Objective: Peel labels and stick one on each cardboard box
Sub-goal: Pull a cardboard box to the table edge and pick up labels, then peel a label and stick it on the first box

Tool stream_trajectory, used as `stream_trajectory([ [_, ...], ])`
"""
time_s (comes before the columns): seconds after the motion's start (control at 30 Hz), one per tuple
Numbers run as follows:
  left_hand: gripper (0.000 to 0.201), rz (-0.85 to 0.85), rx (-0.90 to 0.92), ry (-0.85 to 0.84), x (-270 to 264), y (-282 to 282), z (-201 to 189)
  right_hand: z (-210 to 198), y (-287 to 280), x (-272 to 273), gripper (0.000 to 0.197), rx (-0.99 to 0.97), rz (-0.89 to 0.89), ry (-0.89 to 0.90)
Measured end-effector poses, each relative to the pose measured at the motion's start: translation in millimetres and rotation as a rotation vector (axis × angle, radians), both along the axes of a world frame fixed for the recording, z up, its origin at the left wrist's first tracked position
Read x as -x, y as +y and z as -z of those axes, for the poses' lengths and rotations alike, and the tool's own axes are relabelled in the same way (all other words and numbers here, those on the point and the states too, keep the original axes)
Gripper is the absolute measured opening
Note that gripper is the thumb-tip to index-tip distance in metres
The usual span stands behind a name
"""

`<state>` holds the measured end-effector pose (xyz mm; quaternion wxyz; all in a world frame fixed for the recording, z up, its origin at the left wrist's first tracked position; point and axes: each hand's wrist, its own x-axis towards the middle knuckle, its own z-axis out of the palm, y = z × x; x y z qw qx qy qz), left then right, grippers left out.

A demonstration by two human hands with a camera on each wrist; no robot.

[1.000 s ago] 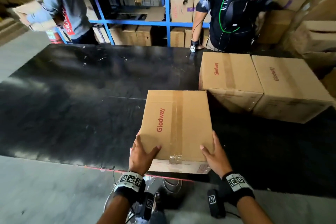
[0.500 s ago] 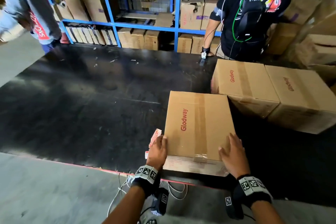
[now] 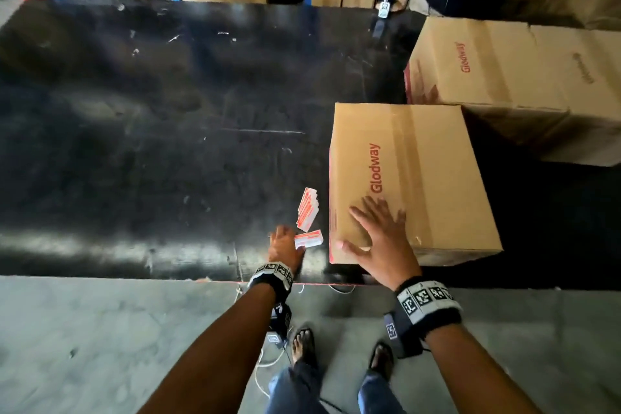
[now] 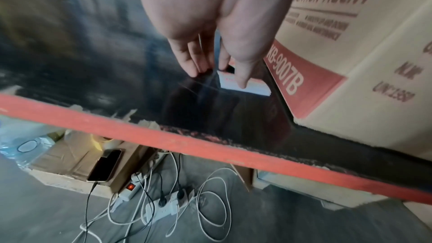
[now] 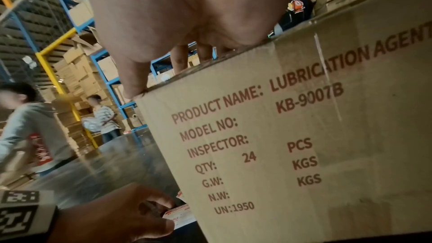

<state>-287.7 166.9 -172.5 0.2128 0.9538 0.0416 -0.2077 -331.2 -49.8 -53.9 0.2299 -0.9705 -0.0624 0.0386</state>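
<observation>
Labels [image 3: 308,239] lie on the desk [image 3: 141,131] just beside the near left corner of the nearest cardboard box [image 3: 413,178], and the left hand [image 3: 285,247] reaches down onto them. Its grip is not yet made: in the left wrist view the fingers [image 4: 242,78] point down, relaxed, with one tip touching the white stack; whether any sheet is pinched cannot be told. The right hand [image 3: 379,239] lies flat and spread on the box top near that same corner, fingers straight, thumb at the edge, holding nothing.

Step in hand, as judged: pick up one label stack. Recommended procedure: slide a fingertip under the stack's edge nearest the box, pinch thumb against forefinger, then lift. Keep the right palm pressing down so the box does not slide on the desk.

Materials: the labels are thin white paper slips with red-orange print, in two small fanned stacks; the second stack [image 3: 307,213] lies farther from the hand along the box's left side. They will likely flex and separate easily. The box is plain brown corrugated board, rectangular, sealed with clear tape along its top seam, with red print. The desk surface is black, glossy and scuffed, with a red front edge. Beyond the box, two more boxes [image 3: 524,77] stand side by side.
</observation>
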Motion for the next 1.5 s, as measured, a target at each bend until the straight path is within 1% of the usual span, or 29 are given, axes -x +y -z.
stream_trajectory([
  [0.13,0.041,-0.001,-0.005,-0.007,-1,1,7,-1,4,-3,0.092,-0.032,0.033,0.029],
  [0.2,0.038,-0.021,0.025,-0.015,-3,3,8,-1,3,-3,0.092,-0.046,0.041,0.027],
  [0.33,0.025,-0.151,0.151,-0.011,-10,5,0,1,0,-2,0.092,-0.040,0.029,0.038],
  [0.43,0.022,-0.217,0.182,0.021,-14,8,-5,-1,-1,-2,0.093,-0.054,0.023,0.047],
  [0.6,0.010,-0.386,0.346,0.014,-25,11,-4,3,-2,-4,0.092,-0.059,0.018,0.030],
  [0.7,0.015,-0.407,0.433,0.013,-27,15,-8,5,-1,-3,0.091,-0.075,0.033,0.012],
  [0.77,0.009,-0.422,0.515,-0.015,-28,18,-12,5,-1,-1,0.090,-0.085,0.035,0.002],
  [0.8,0.007,-0.443,0.586,-0.025,-29,19,-17,5,-1,-1,0.089,-0.094,0.037,0.010],
  [0.87,0.012,-0.482,0.732,-0.057,-29,16,-41,-1,-1,-5,0.081,-0.131,0.042,0.064],
  [0.93,0.014,-0.455,0.820,-0.133,-26,10,-73,-8,-3,-9,0.070,-0.176,0.044,0.114],
  [0.97,0.013,-0.421,0.866,-0.164,-24,6,-88,-12,-5,-11,0.068,-0.197,0.036,0.117],
  [1.0,0.012,-0.387,0.911,-0.184,-22,2,-102,-18,-7,-13,0.068,-0.221,0.028,0.096],
  [1.07,0.010,-0.351,0.978,-0.198,-17,-7,-130,-31,-9,-18,0.067,-0.272,-0.004,-0.002],
  [1.2,0.008,-0.364,1.073,-0.209,-8,-29,-168,-56,-9,-29,0.057,-0.326,-0.111,-0.208],
  [1.27,0.008,-0.369,1.113,-0.204,-1,-39,-178,-63,-11,-30,0.056,-0.348,-0.137,-0.247],
  [1.4,0.008,-0.376,1.143,-0.207,6,-54,-184,-64,-17,-27,0.056,-0.386,-0.133,-0.277],
  [1.5,0.009,-0.374,1.143,-0.196,5,-58,-183,-62,-27,-25,0.059,-0.347,-0.166,-0.261],
])
